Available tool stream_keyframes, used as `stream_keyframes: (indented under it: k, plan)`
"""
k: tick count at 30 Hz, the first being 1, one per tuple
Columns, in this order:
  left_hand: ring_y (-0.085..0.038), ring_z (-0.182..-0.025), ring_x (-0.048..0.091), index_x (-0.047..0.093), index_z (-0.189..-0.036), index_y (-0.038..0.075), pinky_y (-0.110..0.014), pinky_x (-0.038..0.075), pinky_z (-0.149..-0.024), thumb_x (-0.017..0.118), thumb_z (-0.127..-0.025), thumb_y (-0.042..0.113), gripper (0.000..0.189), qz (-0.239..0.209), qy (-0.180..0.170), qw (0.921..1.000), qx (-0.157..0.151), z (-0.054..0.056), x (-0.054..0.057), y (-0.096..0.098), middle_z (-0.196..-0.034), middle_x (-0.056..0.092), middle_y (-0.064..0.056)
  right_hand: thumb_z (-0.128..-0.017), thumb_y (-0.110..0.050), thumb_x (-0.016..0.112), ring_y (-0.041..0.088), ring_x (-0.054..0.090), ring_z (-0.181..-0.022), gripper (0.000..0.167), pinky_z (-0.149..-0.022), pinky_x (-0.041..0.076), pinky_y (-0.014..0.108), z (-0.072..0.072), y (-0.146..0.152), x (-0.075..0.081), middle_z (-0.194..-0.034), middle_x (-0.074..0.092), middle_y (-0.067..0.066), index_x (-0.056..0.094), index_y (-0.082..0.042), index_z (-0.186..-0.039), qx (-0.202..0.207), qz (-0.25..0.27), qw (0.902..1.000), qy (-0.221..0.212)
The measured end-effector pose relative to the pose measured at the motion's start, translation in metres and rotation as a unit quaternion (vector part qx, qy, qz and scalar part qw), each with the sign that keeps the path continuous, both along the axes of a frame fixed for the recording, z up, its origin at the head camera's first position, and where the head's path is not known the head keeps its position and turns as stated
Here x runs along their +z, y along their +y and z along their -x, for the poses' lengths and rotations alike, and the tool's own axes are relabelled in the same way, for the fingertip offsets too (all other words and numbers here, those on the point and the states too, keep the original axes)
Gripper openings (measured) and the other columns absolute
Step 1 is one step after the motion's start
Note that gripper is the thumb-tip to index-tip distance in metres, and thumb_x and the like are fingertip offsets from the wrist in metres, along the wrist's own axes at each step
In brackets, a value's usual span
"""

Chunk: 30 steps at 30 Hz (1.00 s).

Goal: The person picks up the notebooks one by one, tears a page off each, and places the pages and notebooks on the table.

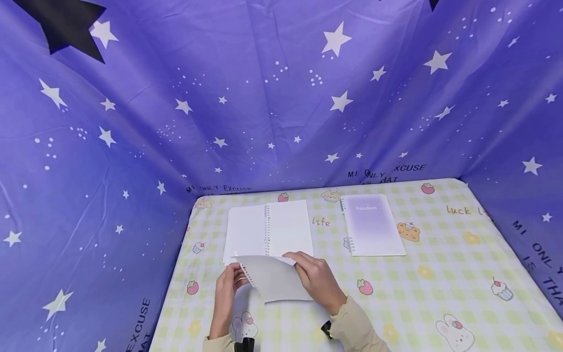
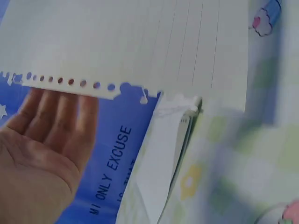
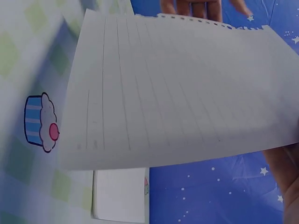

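Note:
A loose lined sheet of paper (image 1: 279, 278) with a torn, hole-punched edge is held up over the front of the table. My right hand (image 1: 320, 278) grips its right side, thumb and fingers at the far edge. At the punched edge, my left hand (image 1: 227, 286) has its fingers extended; in the left wrist view these fingers (image 2: 63, 114) pass behind the sheet (image 2: 117, 46). The right wrist view shows the left thumb away from the paper. Just beyond the sheet lies an open spiral notebook (image 1: 290, 227), its near edge partly hidden.
A closed purple spiral notebook (image 1: 374, 230) marked "freedom" lies to the right of the open one. Both are on a green-checked tablecloth (image 1: 422, 298) with cartoon prints. A blue-purple star-printed curtain (image 1: 281, 122) encloses the table at the back and sides.

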State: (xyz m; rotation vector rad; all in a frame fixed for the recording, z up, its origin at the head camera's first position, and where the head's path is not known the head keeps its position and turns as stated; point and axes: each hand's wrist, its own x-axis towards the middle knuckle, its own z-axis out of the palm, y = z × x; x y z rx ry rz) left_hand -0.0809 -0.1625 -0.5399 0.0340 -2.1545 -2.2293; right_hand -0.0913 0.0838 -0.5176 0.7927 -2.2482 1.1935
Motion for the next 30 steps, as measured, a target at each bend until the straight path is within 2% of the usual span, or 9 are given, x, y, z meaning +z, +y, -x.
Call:
stream_keyframes:
  k: [4, 6, 8, 13, 19, 21, 24, 26, 30]
  plan:
    - [-0.013, -0.077, 0.070, 0.062, -0.104, -0.012, -0.030, 0.061, -0.071, 0.057, -0.101, 0.012, 0.025, 0.013, -0.005, 0.9991, 0.041, -0.005, 0.000, 0.002, -0.087, 0.069, -0.002, -0.090, 0.012, 0.058, 0.000, 0.055, -0.066, 0.035, -0.061, 0.048, 0.011, -0.002, -0.001, -0.002, -0.099, 0.074, 0.000, 0.070, -0.011, -0.114, -0.016, 0.004, 0.9996, -0.023]
    - [-0.013, -0.072, 0.070, 0.063, -0.101, -0.012, -0.031, 0.062, -0.068, 0.066, -0.094, 0.008, 0.021, 0.016, -0.011, 0.9981, 0.058, -0.006, -0.001, 0.002, -0.083, 0.069, -0.002, -0.090, 0.011, 0.060, -0.001, 0.051, -0.065, 0.035, -0.060, 0.045, 0.011, -0.003, -0.001, -0.003, -0.099, 0.074, 0.001, 0.071, -0.012, -0.113, -0.024, 0.004, 0.9991, -0.035]
    - [-0.012, -0.069, 0.069, 0.064, -0.099, -0.011, -0.030, 0.061, -0.064, 0.070, -0.091, 0.007, 0.021, 0.023, -0.018, 0.9971, 0.071, -0.005, -0.002, 0.002, -0.080, 0.069, -0.001, -0.090, 0.009, 0.061, -0.002, 0.052, -0.067, 0.033, -0.060, 0.045, 0.011, -0.004, -0.002, -0.006, -0.101, 0.075, 0.001, 0.071, -0.012, -0.113, -0.028, 0.002, 0.9985, -0.048]
    - [-0.009, -0.065, 0.067, 0.067, -0.099, -0.008, -0.027, 0.060, -0.060, 0.072, -0.090, 0.009, 0.019, 0.063, -0.039, 0.9937, 0.085, -0.004, -0.006, 0.002, -0.078, 0.069, -0.001, -0.093, 0.000, 0.064, 0.001, 0.066, -0.080, 0.021, -0.066, 0.054, 0.015, -0.007, -0.002, -0.013, -0.102, 0.076, 0.001, 0.072, -0.011, -0.110, -0.036, -0.008, 0.9958, -0.084]
    - [-0.008, -0.065, 0.064, 0.069, -0.099, -0.006, -0.027, 0.060, -0.060, 0.073, -0.090, 0.012, 0.021, 0.114, -0.065, 0.9885, 0.075, -0.005, -0.014, 0.001, -0.081, 0.070, -0.010, -0.095, -0.008, 0.064, 0.000, 0.064, -0.070, 0.012, -0.062, 0.054, 0.017, -0.011, 0.000, -0.023, -0.093, 0.075, -0.001, 0.072, -0.012, -0.103, -0.059, -0.034, 0.9902, -0.122]
    - [-0.008, -0.064, 0.064, 0.069, -0.099, -0.005, -0.026, 0.060, -0.060, 0.074, -0.089, 0.012, 0.021, 0.127, -0.073, 0.9869, 0.067, -0.005, -0.018, 0.001, -0.082, 0.070, -0.011, -0.096, -0.009, 0.064, 0.000, 0.064, -0.069, 0.007, -0.060, 0.054, 0.017, -0.011, 0.000, -0.026, -0.086, 0.073, -0.004, 0.069, -0.014, -0.095, -0.059, -0.043, 0.9879, -0.137]
    - [-0.009, -0.064, 0.064, 0.070, -0.098, -0.005, -0.026, 0.060, -0.060, 0.074, -0.088, 0.012, 0.020, 0.143, -0.083, 0.9849, 0.051, -0.004, -0.025, 0.000, -0.082, 0.071, -0.012, -0.096, -0.011, 0.063, -0.002, 0.059, -0.067, 0.011, -0.058, 0.051, 0.017, -0.011, 0.001, -0.033, -0.079, 0.065, -0.009, 0.064, -0.016, -0.087, -0.058, -0.068, 0.9832, -0.159]
    - [-0.009, -0.064, 0.065, 0.070, -0.099, -0.005, -0.026, 0.060, -0.060, 0.074, -0.089, 0.011, 0.020, 0.156, -0.091, 0.9828, 0.041, -0.005, -0.030, 0.000, -0.082, 0.071, -0.012, -0.097, -0.012, 0.063, -0.003, 0.051, -0.063, 0.013, -0.056, 0.047, 0.017, -0.011, 0.002, -0.038, -0.073, 0.056, -0.013, 0.062, -0.016, -0.084, -0.053, -0.091, 0.9779, -0.181]
    - [-0.009, -0.066, 0.065, 0.070, -0.100, -0.005, -0.024, 0.059, -0.061, 0.074, -0.089, 0.012, 0.020, 0.185, -0.108, 0.9765, 0.025, -0.005, -0.040, -0.002, -0.081, 0.072, -0.011, -0.097, -0.013, 0.062, -0.003, 0.041, -0.060, 0.012, -0.056, 0.040, 0.017, -0.010, 0.005, -0.049, -0.072, 0.047, -0.016, 0.063, -0.016, -0.086, -0.037, -0.127, 0.9650, -0.227]
